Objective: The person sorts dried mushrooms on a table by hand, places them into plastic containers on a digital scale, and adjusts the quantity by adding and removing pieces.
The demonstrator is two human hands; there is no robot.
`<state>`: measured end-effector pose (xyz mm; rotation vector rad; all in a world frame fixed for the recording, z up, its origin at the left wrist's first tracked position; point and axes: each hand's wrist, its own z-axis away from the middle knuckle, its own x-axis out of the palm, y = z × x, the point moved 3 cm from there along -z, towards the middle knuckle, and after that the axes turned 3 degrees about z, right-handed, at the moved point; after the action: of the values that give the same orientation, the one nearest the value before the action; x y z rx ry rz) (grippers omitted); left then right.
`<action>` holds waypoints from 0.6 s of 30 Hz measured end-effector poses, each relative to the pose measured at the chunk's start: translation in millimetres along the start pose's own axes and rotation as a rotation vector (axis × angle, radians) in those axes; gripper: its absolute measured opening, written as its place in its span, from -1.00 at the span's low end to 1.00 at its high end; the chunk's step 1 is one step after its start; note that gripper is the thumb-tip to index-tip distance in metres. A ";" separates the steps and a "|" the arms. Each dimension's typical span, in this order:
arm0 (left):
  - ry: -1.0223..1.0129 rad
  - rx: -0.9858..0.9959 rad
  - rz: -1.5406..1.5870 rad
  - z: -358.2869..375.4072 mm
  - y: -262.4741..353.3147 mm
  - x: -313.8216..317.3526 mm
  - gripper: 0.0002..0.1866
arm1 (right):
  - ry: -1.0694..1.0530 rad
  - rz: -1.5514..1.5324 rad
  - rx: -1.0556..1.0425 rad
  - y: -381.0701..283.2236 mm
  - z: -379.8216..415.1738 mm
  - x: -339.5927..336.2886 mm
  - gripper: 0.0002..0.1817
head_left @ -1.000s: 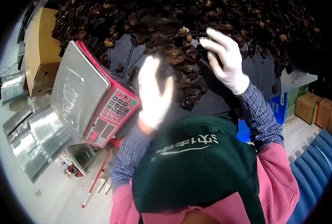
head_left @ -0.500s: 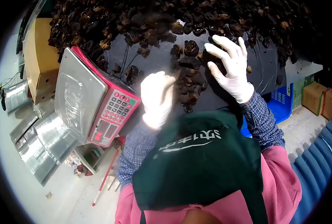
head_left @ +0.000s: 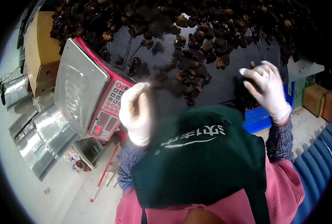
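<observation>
My left hand (head_left: 135, 114), in a white glove, is beside the scale's keypad. Its fingers curl loosely, with a gap at the thumb and nothing visible between. My right hand (head_left: 267, 89), gloved too, hovers over the table's near right edge with bent fingers, the thumb apart, and nothing seen in it. Between the hands lies a loose strip of dark brown, wrinkled pieces that look like wood ear mushrooms (head_left: 192, 74). Some pieces near my left hand are smeared by motion. A large heap of the same mushrooms (head_left: 225, 18) covers the far side of the dark tabletop (head_left: 225, 87).
A red and grey scale (head_left: 80, 86) stands at the left, near a cardboard box (head_left: 43, 48) and plastic-wrapped silvery rolls (head_left: 50, 138). Below the table at right is a blue crate (head_left: 259, 121). Brown boxes (head_left: 317, 99) and blue corrugated material (head_left: 315, 168) lie beyond.
Both hands have drawn back toward my body and moved apart, the left one leftward, the right one rightward. More mushrooms now lie on the tabletop where my right hand was.
</observation>
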<state>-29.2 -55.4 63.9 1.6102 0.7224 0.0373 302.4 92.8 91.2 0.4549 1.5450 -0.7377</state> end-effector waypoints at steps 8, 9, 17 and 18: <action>-0.325 0.209 -0.279 27.6 -15.2 42.5 0.08 | 0.362 -0.166 0.109 24.4 -31.3 18.5 -0.51; -0.320 0.210 -0.309 26.6 -21.2 45.8 0.16 | 0.441 0.017 0.146 24.8 -47.5 35.4 -0.46; -0.279 0.180 -0.438 34.5 -39.3 59.2 0.44 | 0.099 -0.185 -0.146 -60.6 -55.2 99.0 -0.31; -0.273 0.199 -0.477 34.2 -39.0 59.7 0.45 | 0.047 -0.277 -0.219 -68.3 -50.0 98.3 -0.31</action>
<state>16.4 -58.1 -0.5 1.5511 0.8969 -0.6049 208.1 64.8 6.7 0.0960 1.7314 -0.7617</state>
